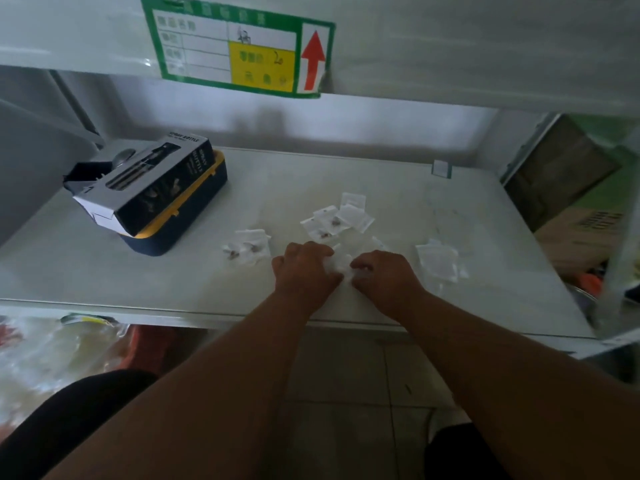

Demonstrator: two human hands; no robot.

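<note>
**A:** The left hand (pixel 304 268) and the right hand (pixel 384 275) lie knuckles-up and close together near the front of the shelf (pixel 104 271). The fingers of both curl down and pinch one small clear bag (pixel 341 263) between them.

**B:** Which step is that, would you say?

**A:** Working the bag's mouth, I'd judge. The blur doesn't let me tell whether it's being opened or sealed, and the fingers hide what's inside.

**B:** And the other bags?

**A:** There are three loose groups. The left heap (pixel 247 245) sits just beside the left hand, with dark bits showing inside. The middle heap (pixel 337 216) is beyond the knuckles. The right heap (pixel 440 261) looks flat and probably empty.

**B:** What does the next move call for?

**A:** Probably a light, even pinch on the thin film, then setting the bag on the matching heap without scattering its neighbours. The spray bottle box (pixel 149 181) on its yellow-and-blue case (pixel 180 226) stands well apart, out of the way.
</note>
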